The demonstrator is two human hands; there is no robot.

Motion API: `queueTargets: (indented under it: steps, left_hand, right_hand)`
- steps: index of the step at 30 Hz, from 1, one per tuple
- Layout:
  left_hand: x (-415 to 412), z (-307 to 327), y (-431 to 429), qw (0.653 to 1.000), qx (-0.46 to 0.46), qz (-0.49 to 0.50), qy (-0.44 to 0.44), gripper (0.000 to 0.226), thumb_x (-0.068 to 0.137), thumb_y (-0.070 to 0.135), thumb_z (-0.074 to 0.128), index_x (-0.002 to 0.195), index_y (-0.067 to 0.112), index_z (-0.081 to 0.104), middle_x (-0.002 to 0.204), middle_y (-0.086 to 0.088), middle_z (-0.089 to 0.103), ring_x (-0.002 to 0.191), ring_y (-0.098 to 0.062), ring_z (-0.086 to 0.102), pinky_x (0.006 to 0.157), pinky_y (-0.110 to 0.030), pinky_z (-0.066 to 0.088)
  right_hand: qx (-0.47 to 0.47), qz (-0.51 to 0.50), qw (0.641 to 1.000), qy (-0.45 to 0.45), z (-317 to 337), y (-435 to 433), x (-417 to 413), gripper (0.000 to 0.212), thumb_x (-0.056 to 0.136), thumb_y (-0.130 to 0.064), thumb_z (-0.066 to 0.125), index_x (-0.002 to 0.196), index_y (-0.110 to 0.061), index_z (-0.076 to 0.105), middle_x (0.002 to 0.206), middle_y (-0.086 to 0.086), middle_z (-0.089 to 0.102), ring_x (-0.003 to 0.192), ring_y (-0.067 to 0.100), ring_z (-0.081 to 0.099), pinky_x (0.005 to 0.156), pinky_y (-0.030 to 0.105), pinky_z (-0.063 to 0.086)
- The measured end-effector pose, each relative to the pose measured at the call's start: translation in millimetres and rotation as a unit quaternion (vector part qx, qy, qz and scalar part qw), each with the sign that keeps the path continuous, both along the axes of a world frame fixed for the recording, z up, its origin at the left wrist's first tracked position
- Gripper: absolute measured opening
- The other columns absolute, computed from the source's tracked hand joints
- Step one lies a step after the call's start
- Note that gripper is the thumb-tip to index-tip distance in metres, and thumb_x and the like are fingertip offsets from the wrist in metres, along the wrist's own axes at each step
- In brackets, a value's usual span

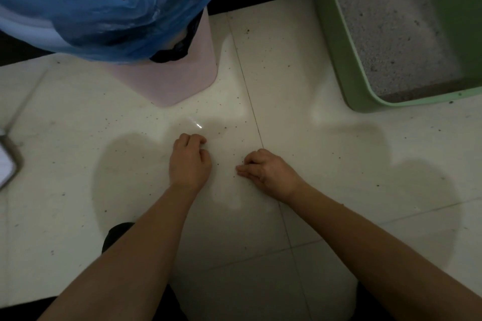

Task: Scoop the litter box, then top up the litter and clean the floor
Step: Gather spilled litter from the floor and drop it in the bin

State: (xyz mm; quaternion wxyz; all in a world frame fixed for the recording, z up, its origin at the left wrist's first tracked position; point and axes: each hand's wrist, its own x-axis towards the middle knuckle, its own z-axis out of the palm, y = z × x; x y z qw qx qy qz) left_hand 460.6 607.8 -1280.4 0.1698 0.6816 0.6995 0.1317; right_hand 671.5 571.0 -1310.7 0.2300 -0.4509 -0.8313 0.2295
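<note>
Two hands are shown at the centre of the frame, low on the tiled floor (339, 164). The left hand (189, 161) is curled; whether anything is pinched cannot be told. The right hand (266, 172) is laid down, fingers fairly straight. Scattered litter grains (238, 98), uncountable, are judged light, loose and better swept together than pinched. One litter box (336, 47) is placed upper right, one lined bin (182, 81) upper left.

Tile floor (300, 125) w/ scattered litter grains (236, 127); pink bin (182, 81) top L, green litter box (336, 47) R.
</note>
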Motion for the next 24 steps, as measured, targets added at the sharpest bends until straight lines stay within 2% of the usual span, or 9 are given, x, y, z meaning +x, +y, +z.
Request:
queueTargets:
  steps: [3, 8, 12, 16, 19, 21, 24]
  left_hand:
    - [-1.1, -1.1, -0.3, 1.0, 0.003, -0.005, -0.003, 0.024, 0.079, 0.001, 0.056, 0.101, 0.005, 0.065, 0.1, -0.016, 0.058, 0.095, -0.035, 0.054, 0.076, -0.041, 0.048]
    - [-0.5, 1.6, -0.3, 1.0, -0.003, -0.005, -0.004, 0.025, 0.08, 0.0, 0.056, 0.102, 0.004, 0.066, 0.102, -0.015, 0.058, 0.097, -0.035, 0.053, 0.079, -0.041, 0.047]
    - [-1.5, 2.1, -1.5, 1.0, -0.005, -0.013, -0.006, 0.026, 0.082, 0.001, 0.055, 0.106, 0.004, 0.065, 0.104, -0.015, 0.058, 0.099, -0.033, 0.053, 0.08, -0.04, 0.046]
    - [5.1, 8.2, 4.3, 0.999, 0.01, -0.022, -0.031, 0.027, 0.085, 0.003, 0.054, 0.111, 0.005, 0.062, 0.104, -0.012, 0.059, 0.1, -0.032, 0.054, 0.08, -0.041, 0.049]
    - [20.6, 27.5, 17.0, 0.991, 0.105, -0.054, -0.066, 0.018, 0.09, 0.01, 0.054, 0.104, 0.005, 0.064, 0.094, -0.008, 0.062, 0.087, -0.025, 0.059, 0.072, -0.038, 0.052]
    - [35.0, 55.9, 32.1, 0.978, 0.171, -0.075, -0.095, 0.015, 0.094, 0.019, 0.054, 0.091, 0.008, 0.065, 0.083, -0.002, 0.062, 0.075, -0.018, 0.057, 0.063, -0.034, 0.05]
    - [56.4, 123.4, 59.3, 0.929, 0.324, -0.125, -0.125, 0.044, 0.1, 0.026, 0.048, 0.06, 0.011, 0.052, 0.056, 0.004, 0.045, 0.049, -0.012, 0.041, 0.044, -0.031, 0.036]
  right_hand:
    - [0.02, 0.045, 0.997, -0.055, 0.8, 1.9, -2.8, 0.021, 0.077, -0.002, 0.078, 0.097, -0.004, 0.074, 0.088, 0.014, 0.066, 0.075, 0.031, 0.062, 0.064, 0.031, 0.053]
    - [0.013, 0.074, 0.99, -0.12, 6.4, 2.1, -4.8, 0.011, 0.093, -0.009, 0.059, 0.099, -0.002, 0.064, 0.091, 0.015, 0.06, 0.081, 0.03, 0.057, 0.071, 0.04, 0.052]
    - [0.005, 0.08, 0.984, -0.161, 14.0, 8.5, 10.6, 0.022, 0.098, -0.014, 0.045, 0.101, -0.002, 0.064, 0.093, 0.015, 0.061, 0.084, 0.03, 0.059, 0.076, 0.039, 0.051]
    - [-0.084, -0.042, 0.981, -0.17, 31.0, 31.2, 36.0, 0.024, 0.102, -0.015, 0.042, 0.114, -0.004, 0.059, 0.111, 0.016, 0.057, 0.102, 0.03, 0.052, 0.09, 0.036, 0.039]
    - [-0.114, -0.196, 0.967, -0.118, 54.2, 67.7, 52.4, 0.021, 0.102, -0.011, 0.045, 0.114, -0.001, 0.06, 0.111, 0.02, 0.057, 0.102, 0.034, 0.053, 0.086, 0.032, 0.037]
    - [-0.088, -0.281, 0.954, -0.055, 83.8, 99.5, 54.7, 0.021, 0.102, -0.012, 0.048, 0.111, 0.001, 0.062, 0.107, 0.021, 0.059, 0.099, 0.035, 0.055, 0.079, 0.028, 0.034]
    - [-0.016, -0.324, 0.945, 0.046, 151.8, 154.7, 42.7, 0.022, 0.102, -0.015, 0.049, 0.104, 0.002, 0.063, 0.103, 0.02, 0.061, 0.096, 0.032, 0.055, 0.078, 0.029, 0.034]
